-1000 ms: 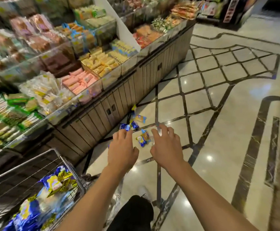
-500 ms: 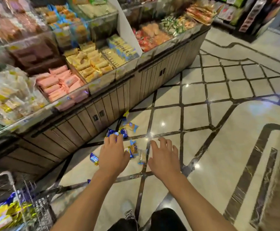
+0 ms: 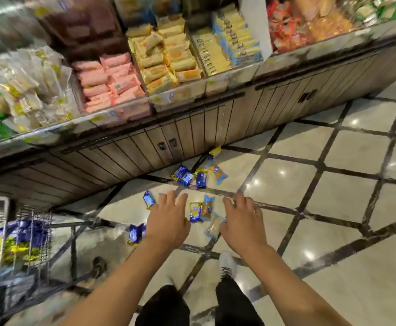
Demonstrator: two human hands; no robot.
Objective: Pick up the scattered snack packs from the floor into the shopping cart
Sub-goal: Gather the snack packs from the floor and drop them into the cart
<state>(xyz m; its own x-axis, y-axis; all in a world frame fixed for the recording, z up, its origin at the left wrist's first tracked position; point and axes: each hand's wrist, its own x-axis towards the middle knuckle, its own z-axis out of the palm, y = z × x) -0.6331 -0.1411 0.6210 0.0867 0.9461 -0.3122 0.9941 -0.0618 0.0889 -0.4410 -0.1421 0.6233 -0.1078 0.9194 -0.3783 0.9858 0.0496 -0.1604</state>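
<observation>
Both hands have dropped closer to the floor since a second ago, and more of the scattered snack packs now show. Left hand and right hand hover palm-down with fingers spread, released and grasping nothing. Packs lie between them, beside the left hand, and in a cluster near the display shelf. Left of the arms stands the shopping cart, already holding packs.

Shopping cart cut off at left edge, lower left of frame; contents blurred. Left hand covers part of 1 blue snack pack. Upper-left shelf goods motion-blurred, labels unreadable.
</observation>
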